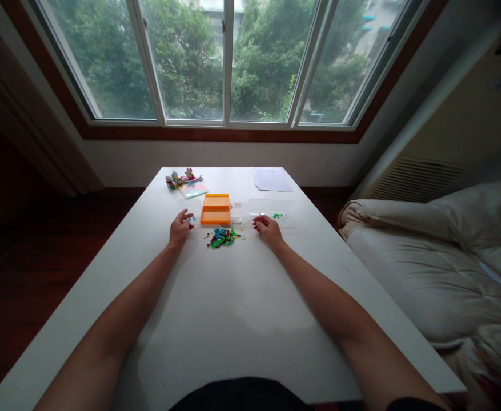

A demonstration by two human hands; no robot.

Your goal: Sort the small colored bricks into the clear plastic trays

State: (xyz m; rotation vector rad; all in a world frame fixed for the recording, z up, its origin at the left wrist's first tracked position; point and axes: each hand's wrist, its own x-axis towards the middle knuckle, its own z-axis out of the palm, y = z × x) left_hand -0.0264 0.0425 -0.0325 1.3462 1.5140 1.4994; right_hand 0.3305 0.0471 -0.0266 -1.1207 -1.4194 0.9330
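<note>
A small pile of blue, green, brown and yellow toy bricks (pixel 221 237) lies on the white table (pixel 237 319) between my hands. To the left of it, my left hand (pixel 180 229) has its fingers apart, beside a few blue bricks (pixel 192 218) in a clear plastic tray (pixel 185 205). My right hand (pixel 268 228) is closed, thumb and fingertips together; whatever they hold is too small to make out. Just beyond that hand, several green bricks (pixel 279 216) sit in another clear tray (pixel 271 204). An orange two-part tray (pixel 216 209) stands behind the pile.
Small assembled toy figures (pixel 173 180) and a pastel-coloured sheet (pixel 194 189) are at the table's far left. White papers (pixel 271 179) lie at the far right. A padded beige sofa (pixel 404 257) is beyond the right edge, and a window (pixel 228 63) is ahead.
</note>
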